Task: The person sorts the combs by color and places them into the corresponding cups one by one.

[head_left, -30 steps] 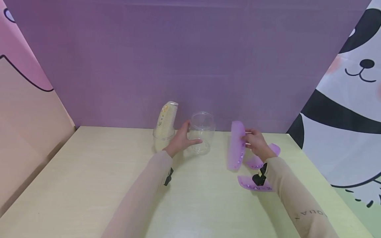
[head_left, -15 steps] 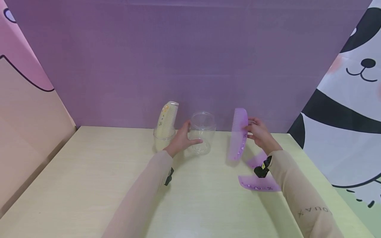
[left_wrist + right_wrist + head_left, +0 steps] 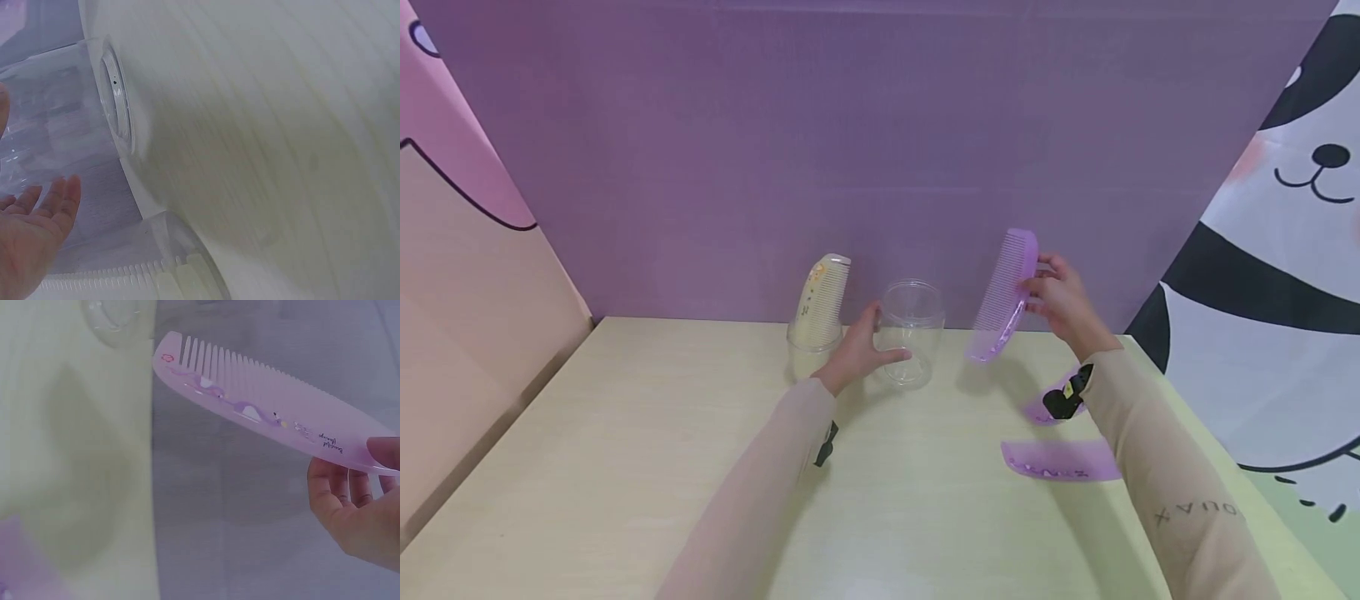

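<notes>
My right hand (image 3: 1060, 300) pinches a purple comb (image 3: 1006, 292) by its spine and holds it tilted above the table's back edge. The right wrist view shows the comb (image 3: 250, 400) with its wide teeth at the far end and a printed pattern along the spine. My left hand (image 3: 856, 354) holds a clear jar (image 3: 912, 333), which stands upright, its thumb in front and fingers behind. In the left wrist view, fingertips (image 3: 72, 187) lie against the jar (image 3: 56, 119). Nothing is visible inside it.
Left of the jar, a second clear container (image 3: 801, 354) holds a pale yellow comb (image 3: 820, 300) standing up. Two purple combs lie on the right: a near comb (image 3: 1060, 461) and a farther comb (image 3: 1041, 410) partly hidden by the right wrist. A purple backdrop (image 3: 880, 167) rises behind the table (image 3: 625, 450).
My right hand has lifted the purple comb off the table, upward and slightly right, and the comb has tilted. The left hand and the jar stay in place.
</notes>
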Available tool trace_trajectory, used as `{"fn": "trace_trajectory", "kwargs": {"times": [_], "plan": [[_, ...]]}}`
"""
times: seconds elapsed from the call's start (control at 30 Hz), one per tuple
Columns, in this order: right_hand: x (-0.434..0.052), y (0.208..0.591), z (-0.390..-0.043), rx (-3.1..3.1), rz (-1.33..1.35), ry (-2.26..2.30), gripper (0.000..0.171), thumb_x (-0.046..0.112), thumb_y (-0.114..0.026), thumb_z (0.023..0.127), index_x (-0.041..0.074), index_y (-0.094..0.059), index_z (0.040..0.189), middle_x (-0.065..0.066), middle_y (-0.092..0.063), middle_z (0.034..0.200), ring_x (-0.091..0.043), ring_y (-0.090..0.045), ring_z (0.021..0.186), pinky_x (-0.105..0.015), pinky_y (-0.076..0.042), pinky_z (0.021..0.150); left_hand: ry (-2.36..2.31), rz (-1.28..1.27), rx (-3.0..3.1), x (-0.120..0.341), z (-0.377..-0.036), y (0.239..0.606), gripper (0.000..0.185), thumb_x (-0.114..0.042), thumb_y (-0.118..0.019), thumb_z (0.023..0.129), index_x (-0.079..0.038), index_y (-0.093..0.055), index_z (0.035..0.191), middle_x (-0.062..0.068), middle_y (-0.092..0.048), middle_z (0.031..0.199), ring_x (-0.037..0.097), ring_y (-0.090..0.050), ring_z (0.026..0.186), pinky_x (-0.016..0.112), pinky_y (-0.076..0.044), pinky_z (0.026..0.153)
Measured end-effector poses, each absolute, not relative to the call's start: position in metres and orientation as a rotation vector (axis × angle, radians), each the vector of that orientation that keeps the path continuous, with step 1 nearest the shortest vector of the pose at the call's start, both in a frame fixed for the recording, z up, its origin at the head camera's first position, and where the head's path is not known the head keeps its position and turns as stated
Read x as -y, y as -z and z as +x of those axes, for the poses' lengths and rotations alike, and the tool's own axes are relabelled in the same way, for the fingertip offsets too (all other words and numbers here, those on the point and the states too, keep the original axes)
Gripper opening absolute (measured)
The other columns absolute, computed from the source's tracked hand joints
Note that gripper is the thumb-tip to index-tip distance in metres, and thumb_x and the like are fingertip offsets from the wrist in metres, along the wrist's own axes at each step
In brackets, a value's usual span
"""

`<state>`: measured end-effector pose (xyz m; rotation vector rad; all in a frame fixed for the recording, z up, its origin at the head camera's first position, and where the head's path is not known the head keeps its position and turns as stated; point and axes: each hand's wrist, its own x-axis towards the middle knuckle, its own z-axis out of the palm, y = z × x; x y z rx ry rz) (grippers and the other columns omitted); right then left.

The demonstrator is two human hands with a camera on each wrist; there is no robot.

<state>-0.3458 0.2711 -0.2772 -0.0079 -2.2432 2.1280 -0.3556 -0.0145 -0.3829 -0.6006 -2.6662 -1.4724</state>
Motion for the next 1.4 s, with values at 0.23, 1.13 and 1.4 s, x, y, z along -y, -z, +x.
{"fn": "trace_trajectory", "kwargs": {"times": [0.23,1.13,1.4], "plan": [[-0.265,0.252,-0.349,2.175,-0.014,-2.099,0.03,0.006,-0.052,0.09,0.02,-0.044,0.116,0.0,-0.048,0.104,-0.015,-0.052,0.091,-0.024,-0.053,0.07,1.478,-0.595,2.682,0.015,-0.353,0.38,0.096,-0.03,-0.076,0.073,-0.008,-0.016,0.144,0.013,-0.035,0.144,0.031,-0.043,0.125,0.039,-0.038,0.106],[-0.211,0.199,-0.359,2.0,0.067,-2.046,0.023,0.016,-0.061,0.086,0.018,-0.051,0.107,-0.002,-0.053,0.101,-0.018,-0.05,0.095,-0.027,-0.052,0.074,1.453,-0.591,2.691,0.015,-0.357,0.383,0.098,-0.033,-0.076,0.072,-0.01,-0.014,0.145,0.011,-0.035,0.144,0.029,-0.043,0.125,0.039,-0.039,0.105],[-0.189,0.212,-0.369,2.036,0.113,-1.994,0.017,0.008,-0.057,0.088,0.018,-0.052,0.101,0.0,-0.054,0.092,-0.015,-0.052,0.086,-0.023,-0.051,0.063,1.454,-0.573,2.705,0.015,-0.356,0.382,0.099,-0.032,-0.076,0.073,-0.01,-0.013,0.146,0.012,-0.034,0.145,0.029,-0.043,0.125,0.04,-0.04,0.104]]}}
